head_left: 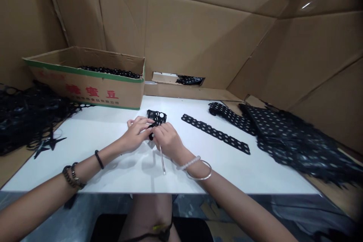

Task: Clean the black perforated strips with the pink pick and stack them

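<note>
— Where's the piece (156, 117) from where you stand?
— Between the two hands, over the middle of the bench (227, 177). Its black, holed upper part pokes out past the fingers (145, 120), on the side away from the person; much of the lower part is covered by them.
— What's the left hand (150, 126) doing?
— Its thumb and forefinger are nearly closed, tips on the piece's left edge, so it has hold there. The others are loosely bent, apart from the piece.
— And the right hand (156, 130)?
— Curled tight, right up against the piece's right side, with a thin rod (162, 160) gripped inside. One end slants out toward the person. The other end is hidden, so I can't tell whether it touches the piece.
— Anything near that hand?
— A flat holed strip (215, 134) lies just to its right, slanting across the bench, not touching it. Beyond that there's a curled band (231, 116), then a heap of dotted sheets (286, 132) at the right edge.
— And on the left?
— Black scraps (31, 115) along the edge, and a box (85, 87) behind the left hand, holding more black holed stuff (110, 70).
</note>
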Demonstrator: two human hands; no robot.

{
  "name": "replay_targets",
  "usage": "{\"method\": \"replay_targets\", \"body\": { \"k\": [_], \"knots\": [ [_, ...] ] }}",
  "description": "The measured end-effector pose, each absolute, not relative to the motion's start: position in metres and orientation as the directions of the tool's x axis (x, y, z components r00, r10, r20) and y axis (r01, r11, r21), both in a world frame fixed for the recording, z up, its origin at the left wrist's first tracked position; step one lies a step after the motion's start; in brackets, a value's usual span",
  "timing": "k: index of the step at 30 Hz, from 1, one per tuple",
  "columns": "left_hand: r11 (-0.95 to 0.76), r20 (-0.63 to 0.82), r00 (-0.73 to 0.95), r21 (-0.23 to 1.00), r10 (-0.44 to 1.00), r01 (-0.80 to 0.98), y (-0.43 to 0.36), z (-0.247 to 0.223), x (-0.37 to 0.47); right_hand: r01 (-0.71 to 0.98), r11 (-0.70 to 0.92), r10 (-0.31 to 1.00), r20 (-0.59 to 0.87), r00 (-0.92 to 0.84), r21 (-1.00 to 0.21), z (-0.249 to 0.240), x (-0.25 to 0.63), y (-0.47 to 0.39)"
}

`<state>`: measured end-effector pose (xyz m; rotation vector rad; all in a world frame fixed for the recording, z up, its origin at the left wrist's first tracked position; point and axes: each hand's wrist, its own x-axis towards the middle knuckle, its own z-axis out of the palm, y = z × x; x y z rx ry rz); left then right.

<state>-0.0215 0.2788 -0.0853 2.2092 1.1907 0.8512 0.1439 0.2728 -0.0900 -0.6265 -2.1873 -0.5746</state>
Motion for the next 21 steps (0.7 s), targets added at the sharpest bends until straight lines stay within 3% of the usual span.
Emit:
{"method": "replay_targets", "body": {
  "k": [2,5,7,9,14,21],
  "knots": [
    [-0.478,0.289,0.398,0.686,0.871,0.548,0.279,-0.084,-0.022,0.606,0.791,0.309,0.803,-0.509,0.079,-0.09,0.149,0.273],
    [-0.455,0.297,0.361,0.724,0.884,0.518,0.279,-0.083,-0.023,0.55,0.798,0.475,0.819,-0.323,-0.246,-0.088,0.159,0.271],
    [-0.462,0.308,0.366,0.744,0.878,0.482,0.281,-0.084,-0.023,0.439,0.765,0.601,0.768,-0.221,-0.472,-0.087,0.162,0.268],
    [-0.463,0.315,0.367,0.765,0.875,0.448,0.284,-0.086,-0.024,0.348,0.713,0.689,0.7,-0.188,-0.609,-0.085,0.161,0.265],
    [-0.398,0.251,0.353,0.8,0.901,0.448,0.287,-0.088,-0.025,0.322,0.67,0.743,0.604,-0.29,-0.669,-0.082,0.156,0.259],
    [-0.352,0.195,0.358,0.821,0.913,0.449,0.284,-0.087,-0.024,0.337,0.683,0.73,0.603,-0.321,-0.648,-0.082,0.153,0.26]
  ]
}}
